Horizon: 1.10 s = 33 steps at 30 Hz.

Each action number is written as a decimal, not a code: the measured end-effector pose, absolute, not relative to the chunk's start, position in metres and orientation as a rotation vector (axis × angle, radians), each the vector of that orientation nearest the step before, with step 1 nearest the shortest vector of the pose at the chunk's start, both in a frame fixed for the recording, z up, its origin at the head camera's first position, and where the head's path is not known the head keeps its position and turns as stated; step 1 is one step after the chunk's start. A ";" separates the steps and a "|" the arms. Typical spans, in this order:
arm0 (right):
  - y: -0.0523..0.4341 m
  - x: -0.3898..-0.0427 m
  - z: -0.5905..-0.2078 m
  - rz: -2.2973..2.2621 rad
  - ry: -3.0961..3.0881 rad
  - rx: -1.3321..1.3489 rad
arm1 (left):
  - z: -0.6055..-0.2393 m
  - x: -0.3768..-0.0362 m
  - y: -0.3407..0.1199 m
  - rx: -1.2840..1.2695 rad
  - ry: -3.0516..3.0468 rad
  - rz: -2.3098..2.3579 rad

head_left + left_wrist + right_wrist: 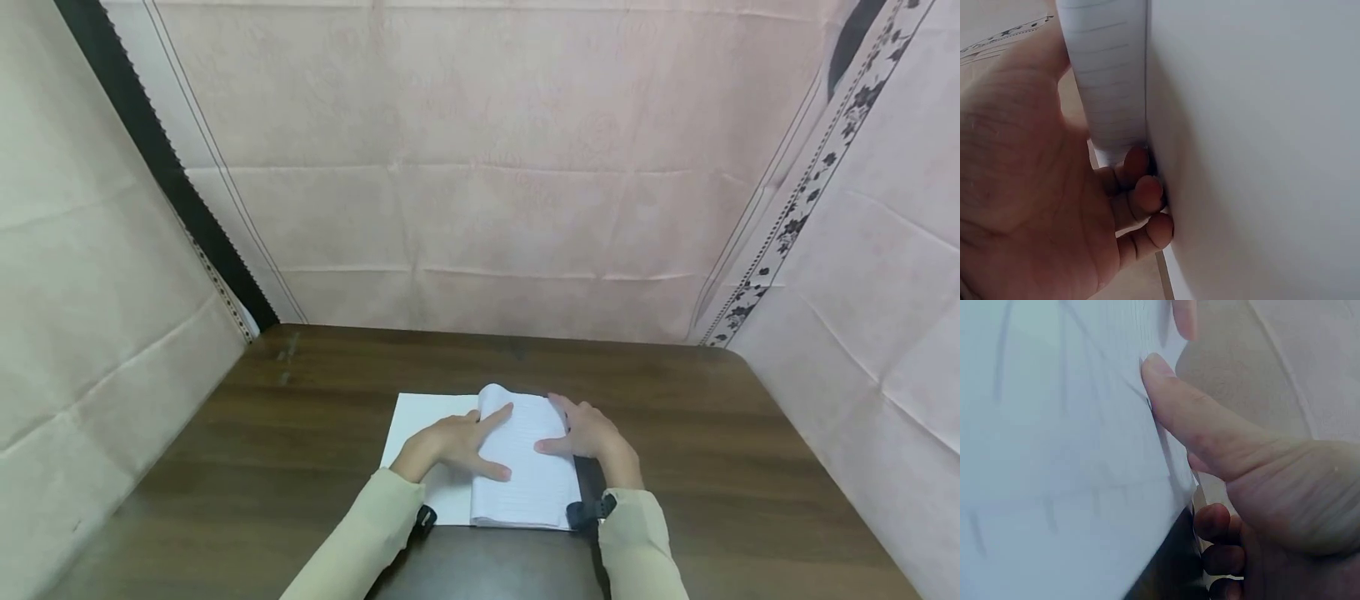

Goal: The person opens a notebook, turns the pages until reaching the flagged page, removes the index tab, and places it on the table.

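A notebook lies spread on the table, with faintly lined paper on its right half and a plain white sheet on its left. My left hand rests across the fold, its thumb and index finger stretched over the lined page. In the left wrist view, other fingertips touch down beside the curved, lined page. At the right edge my right hand holds the notebook, thumb on the page edge. Its lower fingers curl beside the edge, partly hidden.
The brown wooden table extends around the notebook. A grey panel lies at its near edge. Pale cloth hangs behind the table and along both sides. Dark wrist straps sit close to the notebook's lower edge.
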State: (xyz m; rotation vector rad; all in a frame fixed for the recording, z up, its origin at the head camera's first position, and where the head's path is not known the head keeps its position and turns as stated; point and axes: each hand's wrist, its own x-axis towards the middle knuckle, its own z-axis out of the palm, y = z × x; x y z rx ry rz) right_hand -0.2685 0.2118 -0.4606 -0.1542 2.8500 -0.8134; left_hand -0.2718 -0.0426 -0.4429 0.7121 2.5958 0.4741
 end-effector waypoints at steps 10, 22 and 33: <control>0.220 -0.266 -0.461 -0.873 2.860 -0.206 | -0.447 -0.274 -0.040 0.695 2.621 0.492; 0.237 -0.271 -0.468 -0.760 2.858 -0.299 | -0.444 -0.270 -0.040 0.715 2.653 0.451; 0.235 -0.271 -0.469 -0.765 2.840 -0.293 | -0.435 -0.252 -0.017 1.137 2.727 -0.017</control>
